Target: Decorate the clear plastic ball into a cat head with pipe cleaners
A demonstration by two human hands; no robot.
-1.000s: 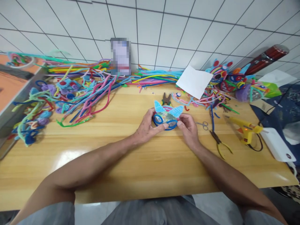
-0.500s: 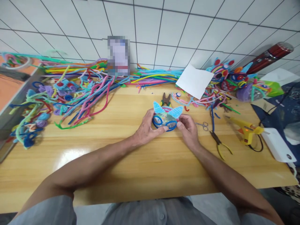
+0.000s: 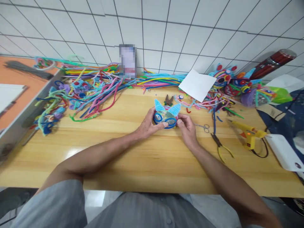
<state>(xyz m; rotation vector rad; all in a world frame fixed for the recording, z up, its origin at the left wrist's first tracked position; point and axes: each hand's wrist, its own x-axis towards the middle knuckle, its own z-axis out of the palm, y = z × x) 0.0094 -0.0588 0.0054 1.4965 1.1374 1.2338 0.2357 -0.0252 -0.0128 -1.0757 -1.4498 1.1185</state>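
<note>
Between my hands is a small pipe-cleaner animal head point(image 3: 167, 116), with two light-blue pointed ears, dark-blue rings on its front and a clear, shiny body. My left hand point(image 3: 152, 125) grips it from the left, the thumb lying along its lower front edge. On the other side, the bent fingers and thumb of my right hand point(image 3: 186, 127) pinch its right edge; whether a smaller piece is between them is hidden. Just behind the head lie pliers with green handles point(image 3: 168, 100). Small scissors point(image 3: 204, 128) rest to the right of my right hand.
Yellow-handled pliers point(image 3: 221, 147) and a yellow glue gun point(image 3: 250, 134) lie at right, near a white box point(image 3: 283, 152). Colourful pipe cleaners point(image 3: 99, 95) heap at left and along the wall. A white paper point(image 3: 197, 85) and finished figures point(image 3: 223, 76) stand at back right.
The camera view has shifted, showing more of the left side. Both hands still hold the animal head, which is turned slightly; the grip looks nearly the same.
</note>
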